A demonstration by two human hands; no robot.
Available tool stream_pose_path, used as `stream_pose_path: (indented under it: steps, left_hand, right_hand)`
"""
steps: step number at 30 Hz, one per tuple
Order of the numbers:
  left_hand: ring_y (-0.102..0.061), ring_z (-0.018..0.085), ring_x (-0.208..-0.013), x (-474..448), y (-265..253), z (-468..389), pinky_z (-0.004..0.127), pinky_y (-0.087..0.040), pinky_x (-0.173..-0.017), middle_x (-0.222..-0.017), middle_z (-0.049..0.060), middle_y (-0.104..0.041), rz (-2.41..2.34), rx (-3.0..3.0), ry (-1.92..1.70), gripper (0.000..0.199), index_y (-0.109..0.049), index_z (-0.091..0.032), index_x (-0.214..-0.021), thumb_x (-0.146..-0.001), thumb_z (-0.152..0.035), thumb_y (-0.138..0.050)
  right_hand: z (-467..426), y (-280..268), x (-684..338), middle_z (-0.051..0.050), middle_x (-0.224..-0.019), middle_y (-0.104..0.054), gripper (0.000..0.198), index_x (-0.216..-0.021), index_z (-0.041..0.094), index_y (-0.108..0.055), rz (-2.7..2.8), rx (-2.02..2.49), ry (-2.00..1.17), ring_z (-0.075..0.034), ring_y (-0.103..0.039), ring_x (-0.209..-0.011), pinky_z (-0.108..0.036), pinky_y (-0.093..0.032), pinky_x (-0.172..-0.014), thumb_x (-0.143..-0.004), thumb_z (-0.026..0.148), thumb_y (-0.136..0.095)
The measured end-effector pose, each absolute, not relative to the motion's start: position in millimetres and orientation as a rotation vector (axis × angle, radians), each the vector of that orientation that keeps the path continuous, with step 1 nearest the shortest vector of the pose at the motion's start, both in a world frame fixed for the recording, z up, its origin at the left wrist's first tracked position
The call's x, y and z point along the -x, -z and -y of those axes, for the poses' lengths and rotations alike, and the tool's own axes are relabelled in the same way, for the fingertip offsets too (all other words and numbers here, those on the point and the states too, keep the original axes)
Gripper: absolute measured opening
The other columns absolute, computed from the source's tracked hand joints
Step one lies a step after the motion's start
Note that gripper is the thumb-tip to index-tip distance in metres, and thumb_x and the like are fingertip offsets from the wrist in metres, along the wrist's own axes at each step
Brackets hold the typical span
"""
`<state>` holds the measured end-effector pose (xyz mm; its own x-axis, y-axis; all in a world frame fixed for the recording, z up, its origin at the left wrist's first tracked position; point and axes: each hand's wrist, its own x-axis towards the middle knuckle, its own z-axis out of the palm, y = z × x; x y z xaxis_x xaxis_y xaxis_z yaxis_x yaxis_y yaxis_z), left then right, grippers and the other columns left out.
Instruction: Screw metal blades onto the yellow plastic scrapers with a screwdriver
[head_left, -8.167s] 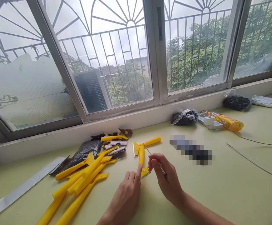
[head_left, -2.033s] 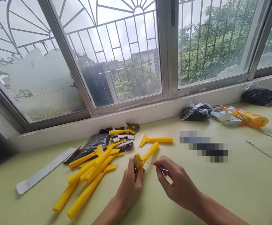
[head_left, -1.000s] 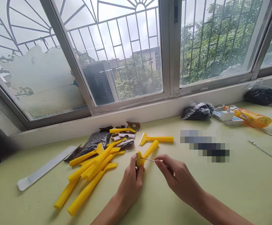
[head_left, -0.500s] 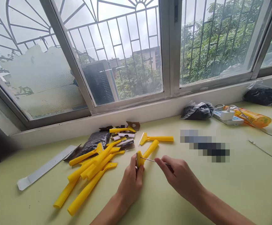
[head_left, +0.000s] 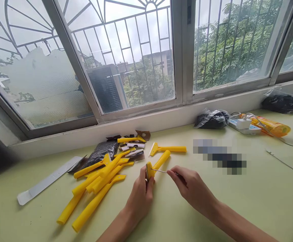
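My left hand (head_left: 141,191) is closed round the head of a yellow scraper (head_left: 161,160), whose handle points away to the upper right. In my right hand (head_left: 190,183) is a screwdriver (head_left: 160,171); its thin metal shaft reaches left to the scraper's head, and its handle is mostly hidden by my fingers. The tip meets the head near a small hole or screw. Just beyond lies another yellow scraper (head_left: 173,149), flat on the table. Several more yellow scrapers (head_left: 93,203) are piled left of my left hand.
Behind the pile lie a black plastic package (head_left: 102,153) and small boxes (head_left: 136,154). A pale strip (head_left: 47,181) is at the left. Toward the back right are a bagged black bundle (head_left: 212,119), a power strip (head_left: 246,127), an orange bottle (head_left: 275,126) and a cable (head_left: 286,163).
My right hand has turned slightly about the screwdriver. The scraper and my left hand look the same; the whole view has shifted a little.
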<state>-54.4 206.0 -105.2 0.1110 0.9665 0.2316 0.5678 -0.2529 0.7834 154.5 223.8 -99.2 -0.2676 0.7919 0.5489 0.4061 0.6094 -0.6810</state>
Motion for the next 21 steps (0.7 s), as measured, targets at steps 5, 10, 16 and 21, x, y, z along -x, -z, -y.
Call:
stream_pose_path:
  steps: [5, 10, 16, 21]
  left_hand:
    - [-0.053, 0.016, -0.069, 53.4, 106.4, -207.2, 0.028, -0.038, -0.066, -0.079, -0.002, -0.056, -1.497, -1.884, -1.036, 0.014, -0.041, -0.026, -0.112, -0.103, -0.035, -0.043]
    - [-0.05, 0.015, -0.066, 54.9, 107.5, -208.2, 0.027, -0.037, -0.062, -0.078, -0.003, -0.053, -1.496, -1.891, -1.041, 0.015, -0.041, -0.026, -0.114, -0.102, -0.036, -0.043]
    - [-0.05, 0.016, -0.064, 54.8, 108.1, -205.5, 0.027, -0.036, -0.062, -0.079, -0.003, -0.054, -1.502, -1.889, -1.049, 0.02, -0.04, -0.027, -0.119, -0.102, -0.036, -0.043]
    - [-0.055, 0.016, -0.068, 54.5, 109.6, -208.1, 0.027, -0.04, -0.064, -0.086, -0.001, -0.059, -1.472, -1.885, -1.089, 0.022, -0.04, -0.027, -0.121, -0.102, -0.036, -0.045]
  right_hand:
    - [-222.2, 100.1, -151.2, -0.003, -0.097, -0.06, 0.019, -0.105, 0.024, -0.06, 1.892, 0.853, -0.515, -0.015, -0.058, -0.075, -0.027, -0.047, -0.068, -0.108, 0.034, -0.045]
    - [-223.4, 103.2, -150.9, 0.002, -0.072, -0.058, 0.02, -0.096, 0.024, -0.061, 1.862, 0.938, -0.532, -0.014, -0.048, -0.055, -0.028, -0.04, -0.054, -0.106, 0.038, -0.052]
    - [-223.1, 102.6, -150.1, -0.003, -0.098, -0.06, 0.015, -0.107, 0.025, -0.061, 1.873, 0.847, -0.489, -0.016, -0.06, -0.082, -0.028, -0.049, -0.07, -0.106, 0.033, -0.049]
    - [-222.7, 102.0, -151.4, 0.003, -0.072, -0.057, 0.023, -0.097, 0.024, -0.06, 1.859, 0.979, -0.579, -0.014, -0.048, -0.058, -0.029, -0.039, -0.056, -0.106, 0.043, -0.051]
